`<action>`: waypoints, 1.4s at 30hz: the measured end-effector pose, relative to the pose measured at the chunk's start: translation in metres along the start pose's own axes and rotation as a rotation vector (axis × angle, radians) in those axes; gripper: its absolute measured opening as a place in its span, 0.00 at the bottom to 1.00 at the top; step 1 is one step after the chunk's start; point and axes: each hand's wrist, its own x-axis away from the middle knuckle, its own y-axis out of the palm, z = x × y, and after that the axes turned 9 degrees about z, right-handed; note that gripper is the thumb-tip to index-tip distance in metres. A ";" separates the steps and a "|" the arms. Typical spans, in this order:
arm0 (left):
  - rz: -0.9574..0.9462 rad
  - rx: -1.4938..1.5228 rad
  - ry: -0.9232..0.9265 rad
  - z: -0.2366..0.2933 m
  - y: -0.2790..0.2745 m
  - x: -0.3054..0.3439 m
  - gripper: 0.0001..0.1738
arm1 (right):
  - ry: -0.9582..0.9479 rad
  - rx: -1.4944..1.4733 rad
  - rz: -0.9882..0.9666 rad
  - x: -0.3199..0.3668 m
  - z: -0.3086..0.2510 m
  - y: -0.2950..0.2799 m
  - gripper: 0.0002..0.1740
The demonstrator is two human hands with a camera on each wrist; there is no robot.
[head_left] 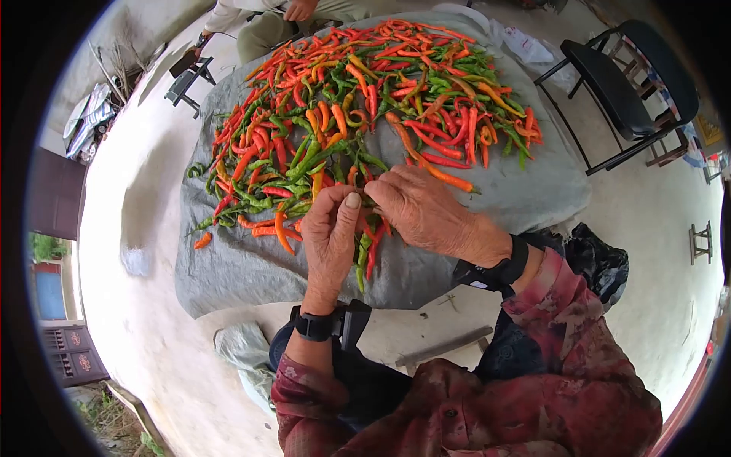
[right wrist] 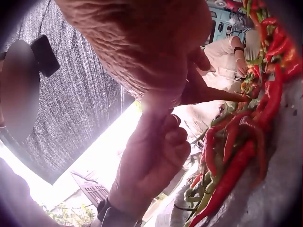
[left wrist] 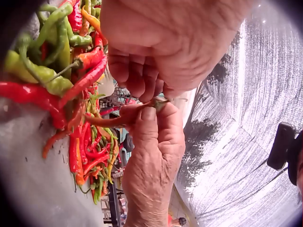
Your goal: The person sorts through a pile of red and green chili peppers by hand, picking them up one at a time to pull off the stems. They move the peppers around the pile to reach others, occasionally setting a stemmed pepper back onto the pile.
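Observation:
Over the near edge of the pepper pile point(head_left: 335, 137), both hands meet fingertip to fingertip at one reddish-brown chili pepper point(left wrist: 106, 121). My right hand point(head_left: 426, 209) pinches it just below its green cap, thumb on top. My left hand point(head_left: 331, 232) has curled fingers close at the stem end point(left wrist: 161, 102), the thumb pointing up. In the right wrist view, the chili's tapered tip point(right wrist: 222, 96) sticks out from beneath the right hand. In the head view the hands mostly hide it. Red, orange and green chilies lie right beneath.
A grey sheet point(head_left: 251, 278) covers the surface under the peppers. Another person's hand point(head_left: 300, 9) shows across the pile. A black chair point(head_left: 609, 91) stands at the right, a small stool point(head_left: 190, 80) at the far left. A black plastic bag point(head_left: 598, 263) lies beside the right forearm.

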 end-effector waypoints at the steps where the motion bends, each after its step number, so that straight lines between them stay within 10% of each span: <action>1: -0.001 -0.044 0.004 0.000 -0.002 -0.002 0.12 | 0.024 -0.012 -0.016 0.001 0.001 0.000 0.10; 18: 0.271 0.178 -0.020 -0.002 -0.023 -0.010 0.10 | 0.260 -0.226 -0.254 -0.004 0.021 -0.023 0.09; 24: 0.318 0.123 0.056 0.005 -0.033 -0.007 0.09 | 0.473 0.086 -0.046 -0.014 0.071 -0.045 0.10; 26: 0.296 0.088 0.048 0.006 -0.033 -0.005 0.09 | 0.286 0.596 0.384 -0.012 0.089 -0.044 0.12; 30: 0.234 0.001 0.039 0.008 -0.033 -0.002 0.09 | 0.218 0.678 0.419 -0.022 0.070 -0.033 0.16; 35: 0.128 -0.059 0.024 0.006 -0.027 0.001 0.08 | 0.178 0.307 -0.162 0.004 0.053 0.025 0.08; 42: 0.058 -0.155 0.041 0.003 -0.030 0.006 0.08 | 0.201 0.372 -0.269 0.005 0.054 0.036 0.06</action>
